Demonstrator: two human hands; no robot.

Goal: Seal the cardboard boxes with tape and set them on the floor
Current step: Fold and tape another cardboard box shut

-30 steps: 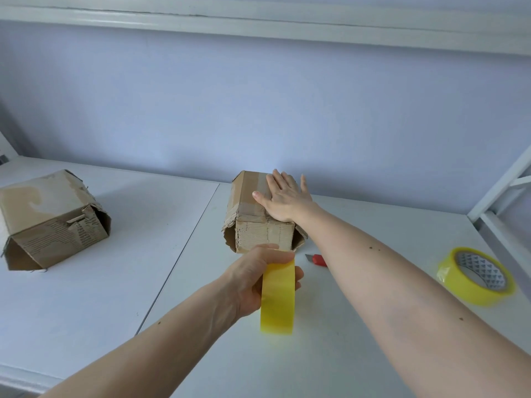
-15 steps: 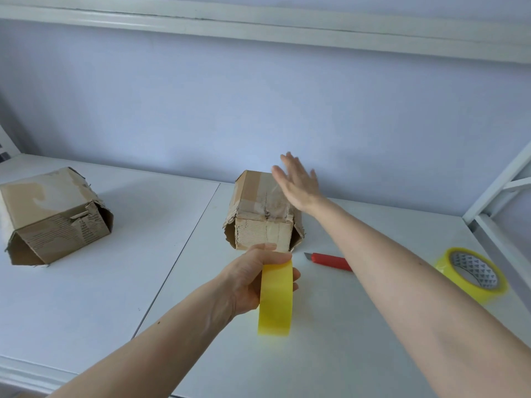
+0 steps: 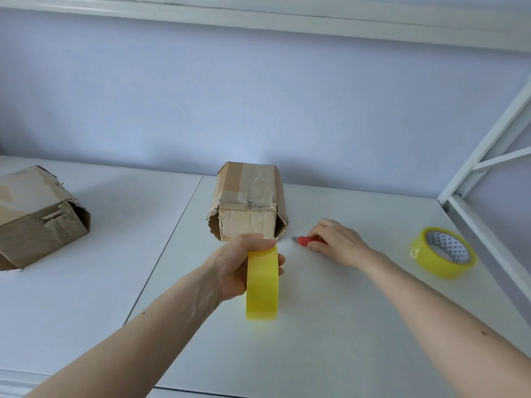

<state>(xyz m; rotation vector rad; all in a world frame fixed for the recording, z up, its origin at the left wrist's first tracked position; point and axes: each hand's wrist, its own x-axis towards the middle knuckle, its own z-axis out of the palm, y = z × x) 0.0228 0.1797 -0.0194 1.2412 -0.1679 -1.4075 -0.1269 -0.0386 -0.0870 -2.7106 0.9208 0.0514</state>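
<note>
Box (image 3: 249, 196), long axis toward wall

My left hand (image 3: 235, 265) grips a tape roll (image 3: 262, 284) before the middle box (image 3: 248, 201). My right hand (image 3: 337, 242) holds the cutter (image 3: 309, 241). Another box (image 3: 37, 216) sits at the table's (image 3: 330, 326) left edge, another roll (image 3: 444, 252) near its right edge.
</note>
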